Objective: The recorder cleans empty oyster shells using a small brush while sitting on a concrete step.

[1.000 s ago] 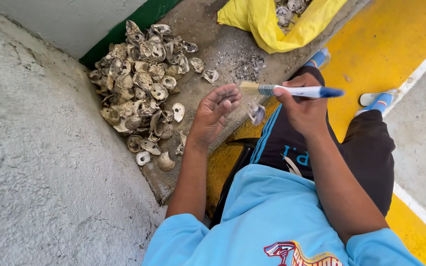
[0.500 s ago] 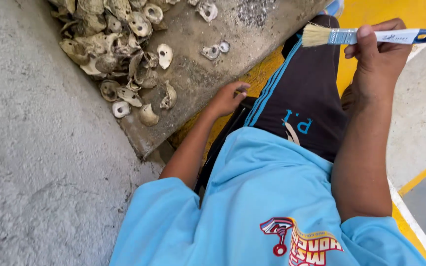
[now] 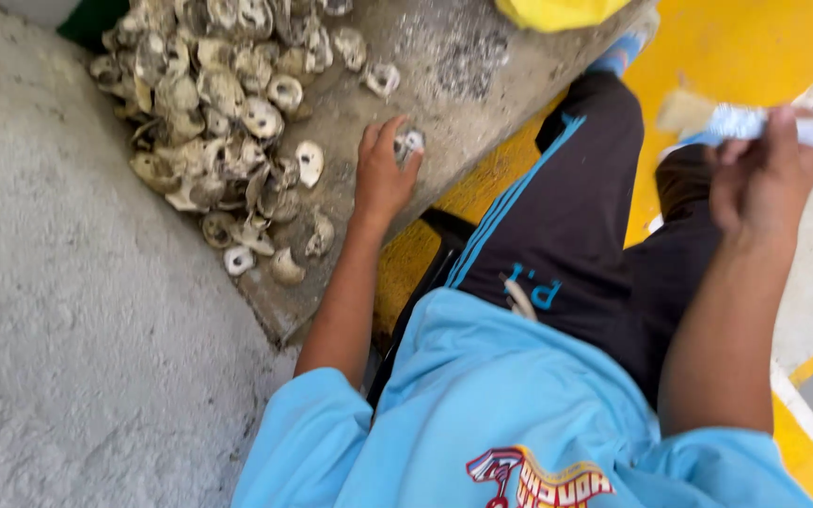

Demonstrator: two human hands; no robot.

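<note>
Head view:
Left hand [image 3: 383, 174]: stretched out onto the concrete ledge [image 3: 463, 103], fingers curled down on a single pale shell [image 3: 409, 143] at the fingertips; looks pinched on it, though thumb contact is partly hidden.
Single shell: lies on bare concrete, apart from the heap, at the far right tip of the left hand, near the ledge's edge.
Shell heap [image 3: 209, 103]: piled far and left of the left hand, spreading toward the near left; nearest loose shells [image 3: 310, 162] just beside the wrist on its left side.
Right hand [image 3: 759, 179]: raised over the right knee, well apart from the ledge, clamped around the handle of a brush [image 3: 755, 122].
Brush axis: roughly level, running left to right; pale bristles pointing left toward the ledge, blue handle end leaving the frame at right; blurred.
Nearer hand: left, already on the shell; right well to the right of it, across the dark trousers [image 3: 576, 226].
Direction that matters: shell lies left of and slightly farther than the brush tip, with the thigh between.
Surroundings: yellow bag [image 3: 557, 11] at the far edge of the ledge; yellow-painted floor [image 3: 736, 47] beneath the legs; rough grey wall face [image 3: 68, 357] at near left.
</note>
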